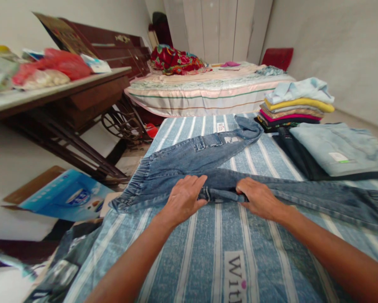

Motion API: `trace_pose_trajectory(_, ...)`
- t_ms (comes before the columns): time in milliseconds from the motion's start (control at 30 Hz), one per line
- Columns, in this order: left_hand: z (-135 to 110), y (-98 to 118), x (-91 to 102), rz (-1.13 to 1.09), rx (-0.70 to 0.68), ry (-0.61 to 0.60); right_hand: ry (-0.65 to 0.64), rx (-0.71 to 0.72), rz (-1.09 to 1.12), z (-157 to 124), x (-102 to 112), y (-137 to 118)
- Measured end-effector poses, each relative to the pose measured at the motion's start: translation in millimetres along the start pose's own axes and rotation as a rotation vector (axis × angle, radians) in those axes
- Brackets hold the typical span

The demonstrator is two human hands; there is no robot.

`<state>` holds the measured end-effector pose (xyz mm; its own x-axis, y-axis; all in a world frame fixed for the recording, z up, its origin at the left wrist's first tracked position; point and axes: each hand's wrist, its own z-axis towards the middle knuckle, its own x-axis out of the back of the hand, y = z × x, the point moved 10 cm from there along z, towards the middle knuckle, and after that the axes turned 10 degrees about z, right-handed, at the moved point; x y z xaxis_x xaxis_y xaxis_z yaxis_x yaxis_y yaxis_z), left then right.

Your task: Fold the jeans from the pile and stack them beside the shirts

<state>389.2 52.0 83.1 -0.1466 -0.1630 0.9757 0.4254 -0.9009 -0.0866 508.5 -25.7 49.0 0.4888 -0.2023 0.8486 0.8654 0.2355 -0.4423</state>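
Observation:
A pair of blue denim jeans (189,162) lies spread across a blue and white striped sheet (204,244). My left hand (183,198) rests on the near edge of the jeans, its fingers curled onto the cloth. Just to its right, my right hand (259,198) presses on the same edge, with the fingers bent and pinching the denim. One leg stretches away to the right and the elastic waist points left.
Folded jeans (334,149) and a stack of folded coloured shirts (298,103) sit at the right. A second bed (208,90) with a red bundle stands behind. A dark wooden table (65,94) with bags stands at the left, and a blue box (65,195) lies on the floor.

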Motion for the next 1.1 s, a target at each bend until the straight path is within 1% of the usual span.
trace_pose_trajectory(100, -11.1, 5.8, -0.3, -0.022, -0.064, -0.010, 0.050, 0.128, -0.084, -9.2, -2.0, -14.4)
trace_pose_trajectory(200, -25.2, 19.0, -1.4, 0.021, -0.158, -0.006, 0.093, 0.255, -0.198, -19.8, -3.8, -31.0)
trace_pose_trajectory(300, -40.9, 34.7, -5.0, 0.094, -0.235, 0.003, 0.087, 0.339, -0.281, -29.3, -6.6, -45.3)
trace_pose_trajectory(400, -54.2, 45.2, -10.3, 0.119, -0.260, -0.004, 0.055, 0.396, -0.333, -36.1, -8.7, -55.7)
trace_pose_trajectory(600, -68.4, 48.8, -16.0, 0.135, -0.226, -0.034, -0.016, 0.440, -0.389, -42.8, -12.9, -62.9)
trace_pose_trajectory(900, -82.8, 47.2, -19.1, 0.104, -0.203, -0.049, 0.014, 0.463, -0.383, -53.5, -16.8, -63.5)
trace_pose_trajectory(1100, -88.0, 45.6, -12.2, 0.045, -0.198, -0.015, -0.003, 0.476, -0.383, -54.9, -19.1, -64.1)
